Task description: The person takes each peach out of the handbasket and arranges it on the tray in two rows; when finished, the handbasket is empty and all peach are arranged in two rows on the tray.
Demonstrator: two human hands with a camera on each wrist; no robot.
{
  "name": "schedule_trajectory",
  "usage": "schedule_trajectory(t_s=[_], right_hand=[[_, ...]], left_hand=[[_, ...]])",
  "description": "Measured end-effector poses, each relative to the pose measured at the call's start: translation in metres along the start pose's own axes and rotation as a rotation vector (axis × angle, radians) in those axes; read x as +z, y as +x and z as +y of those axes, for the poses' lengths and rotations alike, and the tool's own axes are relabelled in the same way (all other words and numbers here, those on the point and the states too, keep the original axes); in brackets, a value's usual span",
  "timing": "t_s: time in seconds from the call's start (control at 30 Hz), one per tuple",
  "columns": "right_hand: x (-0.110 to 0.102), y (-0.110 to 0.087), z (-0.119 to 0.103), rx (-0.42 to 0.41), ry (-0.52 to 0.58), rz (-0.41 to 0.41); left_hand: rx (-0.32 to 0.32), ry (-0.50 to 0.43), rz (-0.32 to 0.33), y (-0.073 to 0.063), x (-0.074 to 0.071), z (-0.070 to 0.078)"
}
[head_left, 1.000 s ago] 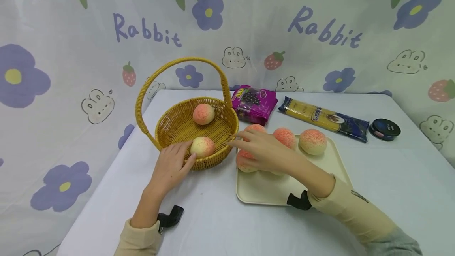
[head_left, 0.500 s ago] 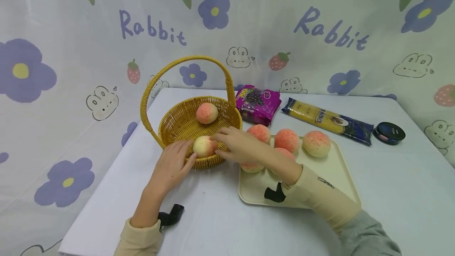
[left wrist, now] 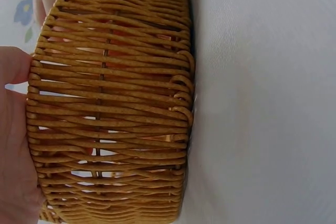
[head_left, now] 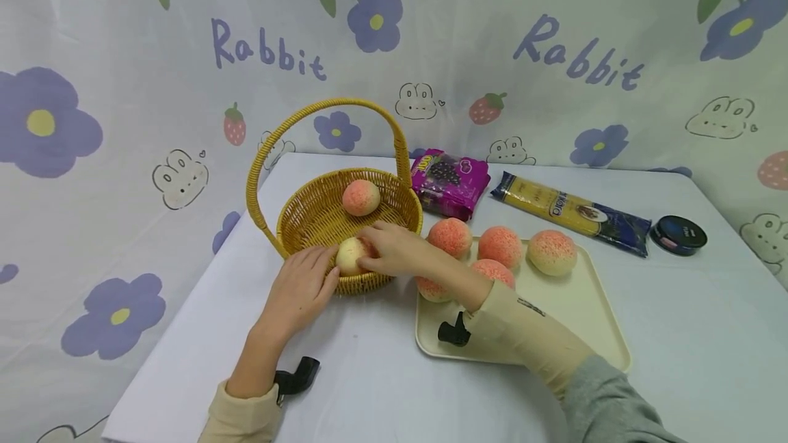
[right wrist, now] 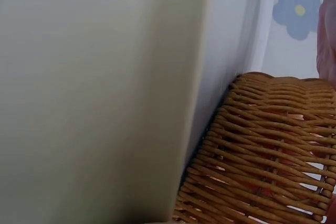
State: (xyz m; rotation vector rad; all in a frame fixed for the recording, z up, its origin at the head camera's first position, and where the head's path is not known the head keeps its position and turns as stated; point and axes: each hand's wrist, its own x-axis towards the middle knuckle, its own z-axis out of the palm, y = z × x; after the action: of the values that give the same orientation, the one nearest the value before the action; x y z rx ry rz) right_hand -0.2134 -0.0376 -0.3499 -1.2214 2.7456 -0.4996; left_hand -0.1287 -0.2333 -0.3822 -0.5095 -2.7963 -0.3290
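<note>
In the head view a yellow wicker basket [head_left: 295, 227] with a tall arched handle stands left of centre. My left hand [head_left: 303, 287] grips its near-left rim, thumb along the edge and fingers reaching over it. The left wrist view shows that hand at the woven basket wall [left wrist: 110, 103]. Just inside the near rim, my right hand [head_left: 394, 249] holds a pale peach [head_left: 349, 256] with fingers and thumb about its right side. Another peach [head_left: 361, 197], pinker, lies toward the back of the basket. In the right wrist view the basket wall [right wrist: 262, 150] fills the lower right.
A cream tray [head_left: 572, 313] with several peaches [head_left: 500, 247] lies right of the basket, under my right forearm. Behind it are a purple grape-print packet [head_left: 449, 183], a long blue and yellow pasta packet [head_left: 569, 210] and a round dark tin [head_left: 678, 235]. A printed cloth hangs behind.
My right hand has moved left from over the tray into the basket and taken hold of the near peach. The left hand stays on the rim. The head view has shifted slightly.
</note>
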Motion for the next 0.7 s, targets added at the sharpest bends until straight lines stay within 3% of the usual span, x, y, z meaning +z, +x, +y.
schedule_trajectory(t_s=[0.5, 0.7], right_hand=[[0.009, 0.023, -0.008, 0.085, 0.092, -0.132], [0.01, 0.026, -0.005, 0.082, 0.12, -0.142]], left_hand=[[0.024, -0.004, 0.033, 0.0, 0.002, 0.0], [0.03, -0.01, 0.041, 0.001, 0.002, 0.001]])
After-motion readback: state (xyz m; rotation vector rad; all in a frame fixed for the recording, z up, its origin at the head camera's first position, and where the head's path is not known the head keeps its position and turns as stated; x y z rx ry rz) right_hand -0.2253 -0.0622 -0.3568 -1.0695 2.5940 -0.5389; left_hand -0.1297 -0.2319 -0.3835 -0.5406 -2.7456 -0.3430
